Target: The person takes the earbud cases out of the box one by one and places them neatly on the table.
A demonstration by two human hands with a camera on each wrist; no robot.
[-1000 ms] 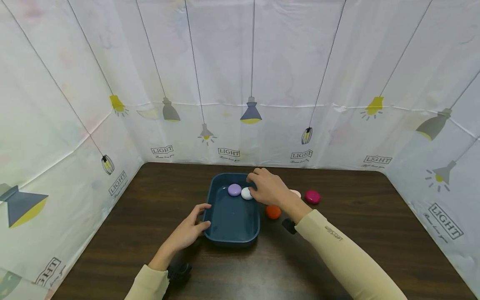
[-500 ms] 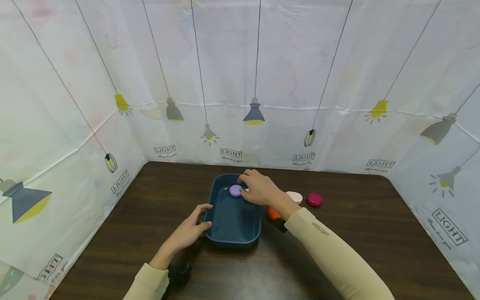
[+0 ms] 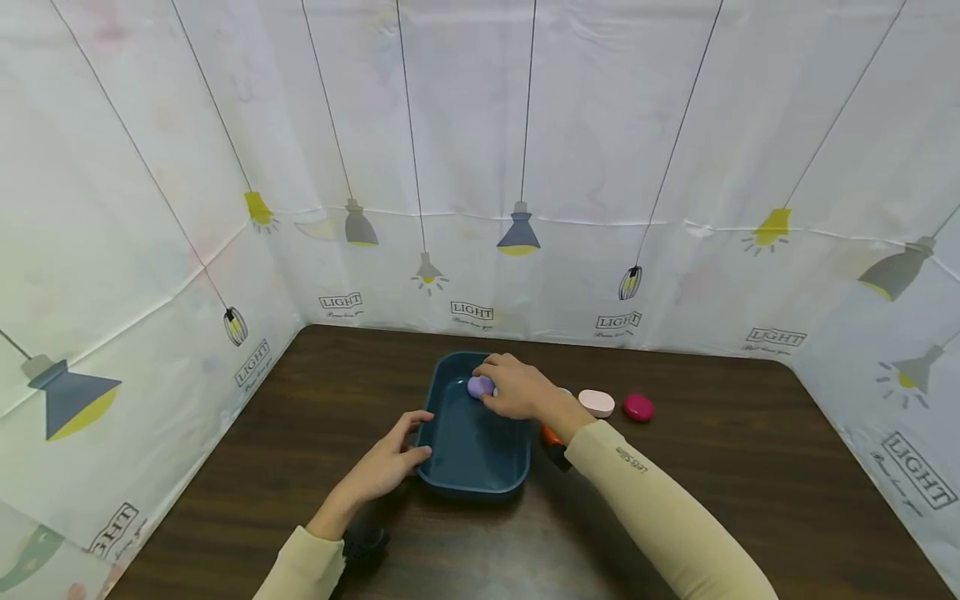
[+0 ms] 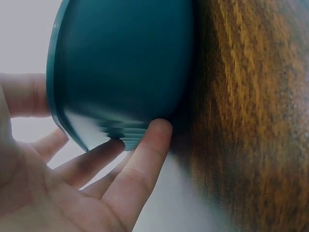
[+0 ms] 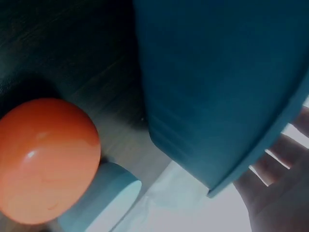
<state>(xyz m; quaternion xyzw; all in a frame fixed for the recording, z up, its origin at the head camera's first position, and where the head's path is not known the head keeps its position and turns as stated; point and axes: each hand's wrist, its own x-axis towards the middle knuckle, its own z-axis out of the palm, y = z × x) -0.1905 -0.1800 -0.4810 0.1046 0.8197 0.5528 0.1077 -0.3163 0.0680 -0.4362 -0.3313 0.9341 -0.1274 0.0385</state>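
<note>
A dark blue rectangular bin (image 3: 480, 458) stands on the table. My left hand (image 3: 386, 462) touches its left wall and rim with spread, fairly straight fingers; the left wrist view shows a fingertip (image 4: 159, 130) against the outer wall (image 4: 125, 63). Over the far right rim, my right hand (image 3: 517, 387) reaches into the bin, its fingers and thumb around the edge of a lavender round piece (image 3: 480, 386). A white round piece beside it is nearly all hidden under that hand. From the right wrist view, curled fingers (image 5: 270, 169) show beyond the rim.
Right of the bin lie a glossy orange round piece (image 5: 48, 159) and a pale blue-grey piece (image 5: 104, 198) touching or overlapping it. Farther right are a pale pink oval piece (image 3: 596, 403) and a magenta round piece (image 3: 638, 407). A lamp-print curtain (image 3: 420, 167) hangs behind the brown table (image 3: 675, 483).
My right hand has moved left inside the bin, from the white piece to the lavender one, covering the white piece. My left hand stays at the bin's left side. The camera view has shifted slightly.
</note>
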